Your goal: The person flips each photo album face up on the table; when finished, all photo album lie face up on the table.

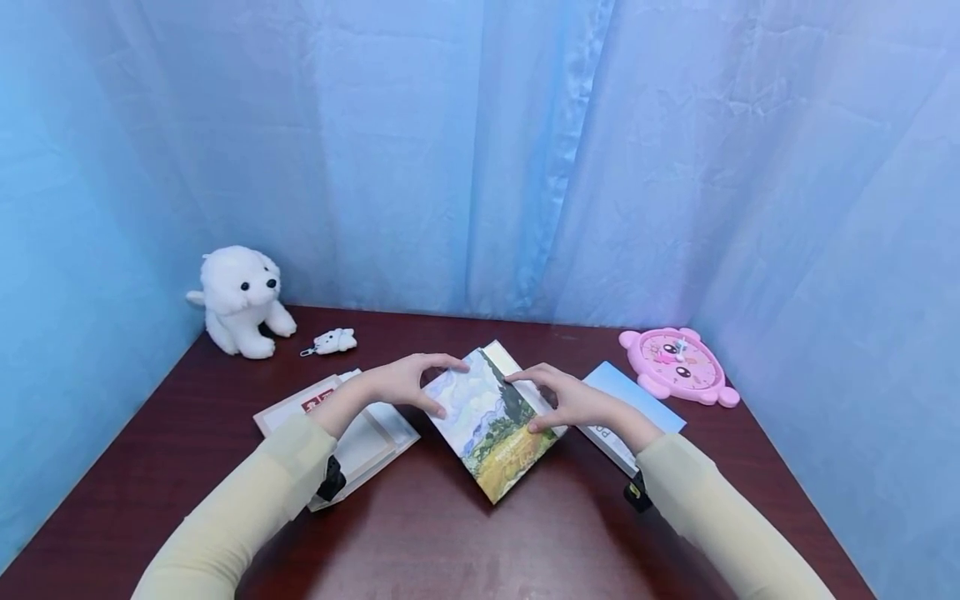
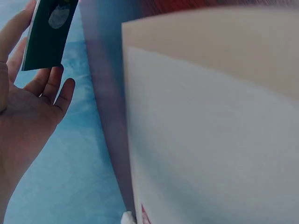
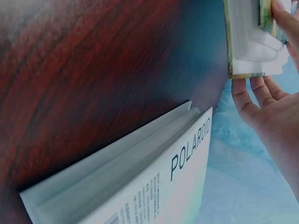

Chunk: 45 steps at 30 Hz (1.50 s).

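A book (image 1: 480, 433) with a painted landscape cover is held up, tilted, over the middle of the table. My left hand (image 1: 397, 383) grips its upper left edge, thumb and fingers spread apart. On the right side my right hand (image 1: 573, 400) pinches it, thumb and index finger on the cover. The right wrist view shows white pages (image 3: 245, 42) parted from a cover, with more fingers below the lower edge. A dark green face of the book (image 2: 46, 42) with a pale oval shows beside the left hand (image 2: 28, 107).
Under my left forearm lies a flat cream-and-white item (image 1: 371, 454) with red marks. A blue-and-white book (image 1: 626, 392) lettered POLAROID lies by my right wrist. Farther back are a white plush dog (image 1: 240, 292), a small white plush keychain (image 1: 335, 341) and a pink clock (image 1: 693, 375).
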{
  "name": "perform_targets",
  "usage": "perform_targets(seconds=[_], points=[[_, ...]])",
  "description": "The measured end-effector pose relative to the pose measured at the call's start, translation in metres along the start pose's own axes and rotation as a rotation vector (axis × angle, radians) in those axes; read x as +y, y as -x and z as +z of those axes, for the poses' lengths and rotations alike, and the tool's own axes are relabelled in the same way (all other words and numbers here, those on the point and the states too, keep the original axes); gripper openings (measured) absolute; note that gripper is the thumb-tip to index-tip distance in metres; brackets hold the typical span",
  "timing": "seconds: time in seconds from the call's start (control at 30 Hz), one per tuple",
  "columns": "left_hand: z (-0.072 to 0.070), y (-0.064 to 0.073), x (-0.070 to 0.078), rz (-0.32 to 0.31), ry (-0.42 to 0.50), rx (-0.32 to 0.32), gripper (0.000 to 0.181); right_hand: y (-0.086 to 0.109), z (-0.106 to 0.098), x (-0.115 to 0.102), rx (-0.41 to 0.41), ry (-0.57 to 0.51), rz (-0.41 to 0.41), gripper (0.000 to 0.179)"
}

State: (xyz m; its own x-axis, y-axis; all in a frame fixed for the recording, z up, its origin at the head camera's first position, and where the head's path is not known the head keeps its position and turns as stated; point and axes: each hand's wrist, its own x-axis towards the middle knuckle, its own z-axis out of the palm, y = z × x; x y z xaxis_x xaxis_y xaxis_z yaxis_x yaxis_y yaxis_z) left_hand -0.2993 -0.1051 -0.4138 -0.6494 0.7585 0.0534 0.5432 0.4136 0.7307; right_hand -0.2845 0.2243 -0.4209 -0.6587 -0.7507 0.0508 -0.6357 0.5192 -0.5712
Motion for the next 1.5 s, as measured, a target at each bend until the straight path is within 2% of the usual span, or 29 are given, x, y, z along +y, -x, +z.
perform_targets(seconds=[0.2,0.4,0.8,1.23,1.33,1.5], points=[[0.003,0.002,-0.013,-0.054,-0.009,-0.047,0.075,-0.007,0.004,0.005,-0.057,0.033,-0.066,0.092],[0.004,0.000,-0.020,-0.077,0.001,-0.091,0.076,-0.009,0.008,0.007,-0.100,0.058,-0.033,0.092],[0.004,-0.003,-0.018,-0.171,0.012,-0.200,0.073,-0.008,0.013,0.010,-0.187,0.022,0.059,0.087],[0.001,-0.003,-0.013,-0.216,-0.069,-0.229,0.067,-0.008,0.016,0.008,-0.233,0.088,0.106,0.083],[0.000,-0.004,-0.011,-0.199,-0.070,-0.209,0.069,-0.006,0.013,0.007,-0.206,0.094,0.071,0.085],[0.001,-0.006,-0.005,-0.101,-0.091,-0.150,0.072,0.004,0.001,0.005,-0.129,0.115,0.020,0.083]])
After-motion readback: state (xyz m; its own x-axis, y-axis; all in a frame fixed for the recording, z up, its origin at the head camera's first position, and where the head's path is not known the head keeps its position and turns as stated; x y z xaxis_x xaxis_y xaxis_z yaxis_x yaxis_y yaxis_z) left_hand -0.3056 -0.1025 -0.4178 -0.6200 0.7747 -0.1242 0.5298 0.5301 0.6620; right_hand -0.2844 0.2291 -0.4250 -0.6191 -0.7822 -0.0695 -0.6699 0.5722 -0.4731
